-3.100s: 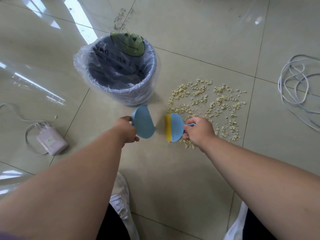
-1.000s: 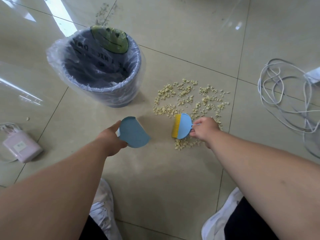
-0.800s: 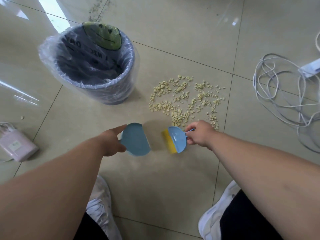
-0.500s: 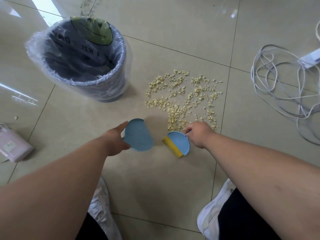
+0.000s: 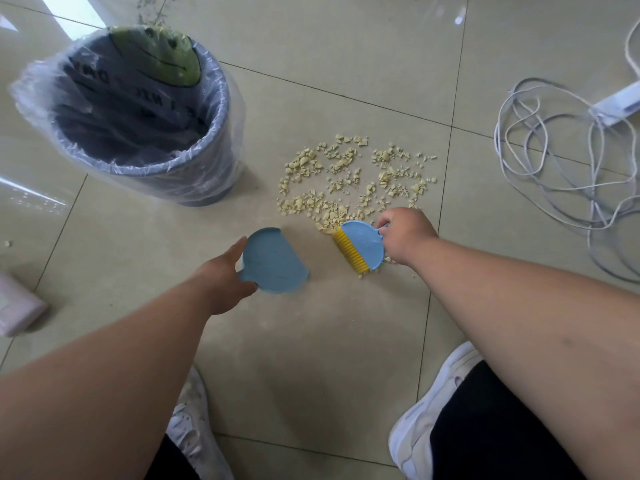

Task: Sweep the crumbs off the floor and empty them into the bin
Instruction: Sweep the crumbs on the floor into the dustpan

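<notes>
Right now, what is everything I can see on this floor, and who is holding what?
bin: one, dark grey with clear liner, upper left
crumbs: many, pale yellow, scattered right of bin
dustpan: one, blue, centre, apart from crumbs
brush: one, blue with yellow bristles, at near edge of crumbs
cable: one tangle, white, right
pink device: one, left edge, partly cut off
shoes: two, white, bottom
left hand: holds dustpan
right hand: holds brush

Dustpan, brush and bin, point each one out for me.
dustpan (image 5: 273,263), head view, middle of its blue back.
brush (image 5: 363,242), head view, blue body above the yellow bristles.
bin (image 5: 221,109), head view, right rim under the liner.
</notes>
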Demonstrator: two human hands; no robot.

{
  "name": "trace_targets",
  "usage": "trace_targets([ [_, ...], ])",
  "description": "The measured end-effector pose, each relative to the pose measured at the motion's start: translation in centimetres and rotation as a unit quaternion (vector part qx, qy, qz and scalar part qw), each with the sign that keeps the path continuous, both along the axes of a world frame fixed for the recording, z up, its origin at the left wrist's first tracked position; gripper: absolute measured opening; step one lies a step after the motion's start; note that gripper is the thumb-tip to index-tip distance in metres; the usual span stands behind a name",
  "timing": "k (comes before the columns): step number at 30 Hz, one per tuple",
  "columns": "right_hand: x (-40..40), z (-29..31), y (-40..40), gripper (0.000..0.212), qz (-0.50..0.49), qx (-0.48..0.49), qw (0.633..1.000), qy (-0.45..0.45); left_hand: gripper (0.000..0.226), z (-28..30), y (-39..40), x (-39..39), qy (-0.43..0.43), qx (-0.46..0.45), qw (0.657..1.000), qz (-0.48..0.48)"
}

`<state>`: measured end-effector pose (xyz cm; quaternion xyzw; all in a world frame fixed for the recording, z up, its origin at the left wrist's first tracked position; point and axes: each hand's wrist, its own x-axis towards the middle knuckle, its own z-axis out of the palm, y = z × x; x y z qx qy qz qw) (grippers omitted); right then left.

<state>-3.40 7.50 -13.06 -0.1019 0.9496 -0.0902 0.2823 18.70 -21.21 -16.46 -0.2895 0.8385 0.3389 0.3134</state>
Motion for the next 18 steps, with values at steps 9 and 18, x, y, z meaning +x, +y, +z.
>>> trace_targets([
  [9,0.8,0.9,2.9,0.018,0.209,0.088,0.972,-0.06,0.108,0.4,1.4,-0.1,-0.031,0.027,0.997,-0.065],
  [18,0.1,0.2,3.4,0.027,0.121,0.082,0.989,-0.005,0.109,0.0,2.5,-0.3,-0.016,0.009,0.999,-0.051],
])
